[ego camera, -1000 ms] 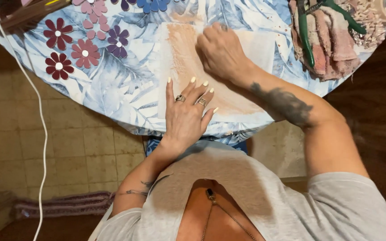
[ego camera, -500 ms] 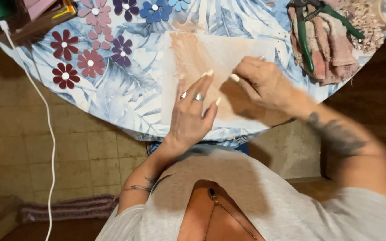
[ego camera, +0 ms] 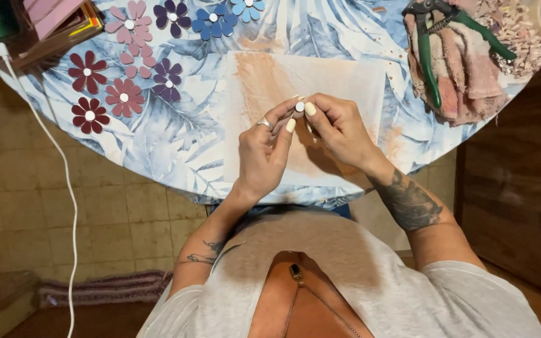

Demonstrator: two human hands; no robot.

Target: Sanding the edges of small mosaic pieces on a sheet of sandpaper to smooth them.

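- Your left hand (ego camera: 264,153) and right hand (ego camera: 339,128) meet fingertip to fingertip above the table; both pinch one small white round piece (ego camera: 299,107) between thumb and forefinger. Neither hand is slack; the remaining fingers curl loosely.
- The piece sits raised off the surface, directly over the white sheet (ego camera: 358,81), not touching it.
- Judgement on the step in hand: keep the pinch light and near the rim of the piece, so its face stays visible, and keep it over the sheet so that a slip lands it on a plain ground where it is easy to find.
- The piece looks flat, smooth and disc-like; too small to tell its material.
- The sheet is thin, matte and rectangular, smeared with a dry orange-brown stain (ego camera: 264,78) across its left part.
- Beneath lies a round table (ego camera: 158,144) under a cloth printed with pale blue leaves.
- At the far left stands a group of flat flower shapes (ego camera: 123,97) in maroon, pink, purple and blue, each with a light centre dot, lying well apart from your hands.
- At the far right, green-handled nippers (ego camera: 430,69) rest on a crumpled pinkish rag (ego camera: 471,87), with pale broken chips (ego camera: 511,28) beside them.
- A white cable (ego camera: 64,181) hangs off the left edge toward the tiled floor.
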